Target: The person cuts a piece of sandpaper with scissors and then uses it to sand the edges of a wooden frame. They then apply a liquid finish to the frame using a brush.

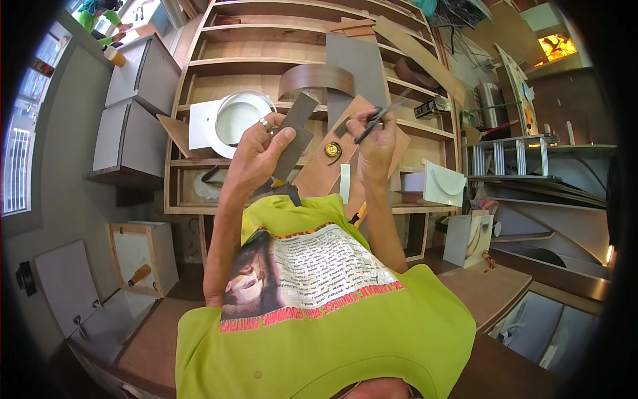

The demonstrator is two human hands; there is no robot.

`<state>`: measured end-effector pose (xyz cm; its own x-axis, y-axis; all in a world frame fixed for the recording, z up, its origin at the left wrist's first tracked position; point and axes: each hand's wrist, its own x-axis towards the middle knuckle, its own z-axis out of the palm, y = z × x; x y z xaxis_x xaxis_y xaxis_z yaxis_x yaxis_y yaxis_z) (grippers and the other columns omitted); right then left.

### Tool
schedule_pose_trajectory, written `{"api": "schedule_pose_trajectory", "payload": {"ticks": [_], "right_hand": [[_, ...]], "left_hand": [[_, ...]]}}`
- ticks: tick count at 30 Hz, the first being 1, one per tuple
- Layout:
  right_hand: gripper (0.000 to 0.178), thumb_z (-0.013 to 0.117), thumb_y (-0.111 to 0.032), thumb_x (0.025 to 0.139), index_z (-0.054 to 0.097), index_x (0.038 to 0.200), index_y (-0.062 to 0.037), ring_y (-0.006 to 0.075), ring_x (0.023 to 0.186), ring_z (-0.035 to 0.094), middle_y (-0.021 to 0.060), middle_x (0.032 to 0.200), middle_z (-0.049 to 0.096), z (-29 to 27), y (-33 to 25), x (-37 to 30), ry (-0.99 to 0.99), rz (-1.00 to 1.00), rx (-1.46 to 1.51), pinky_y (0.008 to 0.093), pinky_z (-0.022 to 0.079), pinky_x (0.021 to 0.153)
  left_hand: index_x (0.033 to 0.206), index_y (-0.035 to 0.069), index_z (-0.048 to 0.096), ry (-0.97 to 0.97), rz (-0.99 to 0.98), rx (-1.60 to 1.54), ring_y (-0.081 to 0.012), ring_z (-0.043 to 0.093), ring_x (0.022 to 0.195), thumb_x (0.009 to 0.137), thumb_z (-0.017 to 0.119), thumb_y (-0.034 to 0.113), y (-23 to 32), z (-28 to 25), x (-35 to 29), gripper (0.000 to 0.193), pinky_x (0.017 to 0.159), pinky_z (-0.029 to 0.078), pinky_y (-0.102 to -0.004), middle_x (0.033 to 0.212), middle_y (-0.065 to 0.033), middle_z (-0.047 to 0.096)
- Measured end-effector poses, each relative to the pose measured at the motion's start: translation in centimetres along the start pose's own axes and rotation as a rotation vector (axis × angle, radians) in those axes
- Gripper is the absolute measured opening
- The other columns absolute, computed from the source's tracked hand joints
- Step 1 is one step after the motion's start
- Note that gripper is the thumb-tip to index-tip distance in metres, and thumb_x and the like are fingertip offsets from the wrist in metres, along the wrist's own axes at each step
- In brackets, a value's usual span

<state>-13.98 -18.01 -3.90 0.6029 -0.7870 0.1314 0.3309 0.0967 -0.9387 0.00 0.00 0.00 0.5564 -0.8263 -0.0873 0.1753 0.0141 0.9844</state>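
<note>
item one: dark strip (305,108), at half past eleven from the person's green shirt (319,359), above a compartmented wooden frame (229,28). left hand (261,149) grasps it, thumb pressed on its face.

item two: scissors (379,115), at half past twelve; right hand (374,136) is curled round the handles (from where i stand, whether the blades are parted i cannot tell).

hazards, in my judgement: held up by one hand alone, the strip could twist if the blades met it off-square, giving a crooked edge; the blades could slip toward the left thumb, should that grip stay so far along. the tape measure (332,152), at twelve on a brown board (318,178), might slide if the board were nudged.

orientation: the strip's long axis slants from seven to one o'clock, its far end standing clear of the fingers. the blades point between one and two, away from the strip; the two are apart.

adjacent: curved brown band (316,80), twelve; white round-rimmed piece (220,131), eleven.
</note>
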Motion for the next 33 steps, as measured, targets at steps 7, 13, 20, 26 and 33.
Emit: {"api": "schedule_pose_trajectory", "payload": {"ticks": [7, 13, 20, 26, 33], "right_hand": [[0.037, 0.079, -0.013, 0.084, 0.054, 0.110, -0.0045, 0.0088, 0.086, 0.061, 0.0033, 0.099, 0.063, -2.3, 0.1, -2.1, -0.447, 0.335, -0.256, 0.0242, 0.050, 0.076], [0.032, 0.077, -0.021, 0.087, 0.058, 0.106, -0.0049, 0.0060, 0.085, 0.057, -0.0006, 0.096, 0.061, -2.1, -1.5, -3.0, -0.637, 0.434, -0.289, 0.0229, 0.047, 0.078], [0.032, 0.077, -0.019, 0.085, 0.055, 0.105, -0.0057, 0.0048, 0.084, 0.051, -0.0039, 0.092, 0.055, -0.8, -1.8, -3.3, -0.708, 0.401, -0.258, 0.0218, 0.044, 0.078], [0.038, 0.080, -0.025, 0.082, 0.054, 0.104, -0.0067, 0.0040, 0.080, 0.046, -0.0051, 0.088, 0.051, -0.5, -2.0, -3.2, -0.751, 0.438, -0.286, 0.0209, 0.041, 0.072], [0.043, 0.082, -0.033, 0.081, 0.054, 0.103, -0.0085, 0.0043, 0.077, 0.043, -0.0055, 0.086, 0.050, -0.7, -1.8, -2.9, -0.799, 0.390, -0.330, 0.0209, 0.038, 0.068]], "left_hand": [[0.103, -0.003, 0.065, 0.058, 0.070, 0.296, -0.0092, 0.054, 0.067, 0.101, 0.055, 0.021, 1.4, -0.2, 0.2, 0.026, 0.061, 0.046, -0.0279, 0.072, -0.0068, 0.064], [0.097, 0.000, 0.063, 0.038, 0.115, 0.440, -0.0057, 0.051, 0.065, 0.100, 0.059, 0.021, 2.7, -0.2, 0.2, 0.022, 0.059, 0.045, -0.0250, 0.070, 0.0000, 0.059], [0.097, -0.004, 0.067, 0.022, 0.101, 0.496, -0.0180, 0.059, 0.064, 0.092, 0.067, 0.019, 3.2, 0.1, -0.1, 0.024, 0.065, 0.049, -0.0345, 0.078, -0.0177, 0.069], [0.096, -0.003, 0.068, 0.007, 0.103, 0.552, -0.0194, 0.058, 0.062, 0.091, 0.068, 0.022, 3.5, -0.1, -0.4, 0.026, 0.063, 0.049, -0.0348, 0.074, -0.0167, 0.068], [0.095, -0.002, 0.068, 0.000, 0.105, 0.598, -0.0096, 0.057, 0.065, 0.093, 0.070, 0.023, 3.2, -0.1, -0.5, 0.025, 0.062, 0.049, -0.0300, 0.073, -0.0087, 0.068]]}}
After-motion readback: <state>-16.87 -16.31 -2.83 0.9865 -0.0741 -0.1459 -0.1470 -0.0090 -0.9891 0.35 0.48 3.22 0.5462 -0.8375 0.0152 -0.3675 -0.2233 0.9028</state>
